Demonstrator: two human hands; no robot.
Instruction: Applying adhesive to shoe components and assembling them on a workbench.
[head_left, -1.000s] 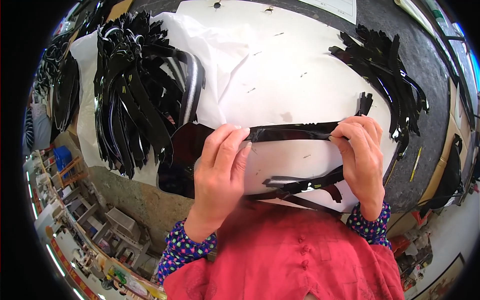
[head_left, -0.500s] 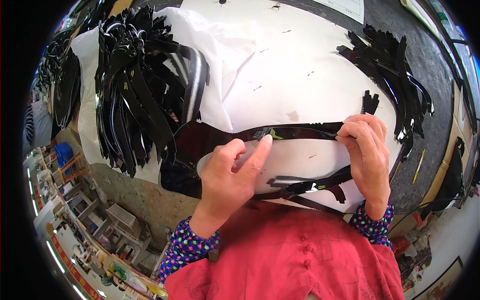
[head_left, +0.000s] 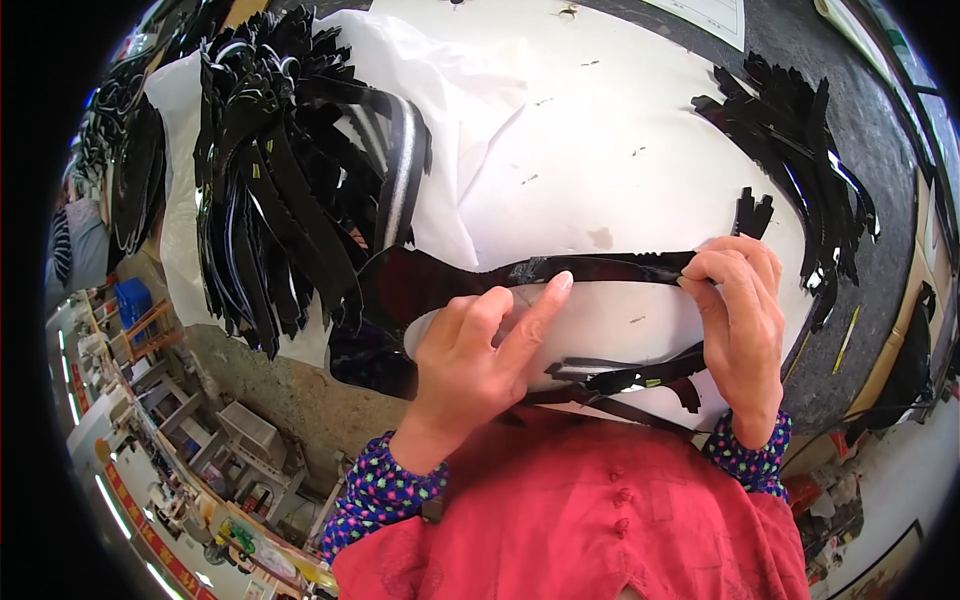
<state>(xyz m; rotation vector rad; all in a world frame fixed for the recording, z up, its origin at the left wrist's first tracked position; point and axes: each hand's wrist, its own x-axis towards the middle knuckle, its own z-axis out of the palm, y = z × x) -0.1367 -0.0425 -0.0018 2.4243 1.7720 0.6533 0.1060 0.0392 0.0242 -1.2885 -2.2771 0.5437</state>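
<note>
A curved, glossy black piece, which looks like leather, lies in front of me. It is broad at the left and narrows into a strip toward the right. My left hand rests over its near edge, one finger stretched out and its tip at the strip, the other fingers bent. Between thumb and fingertips, my right hand pinches the strip's right end. Just nearer to me lie more narrow black strips, partly behind my hands.
A thick bundle of black strips lies on white sheeting at the left. Another pile of black strips is at the far right, with a short notched piece beside it. White board covers the table. A yellow stick lies right.
The stretched finger of my left hand has slid slightly right along the strip. A yellow-green patch beside it no longer shows. My right hand keeps its pinch; the whole view has shifted slightly.
</note>
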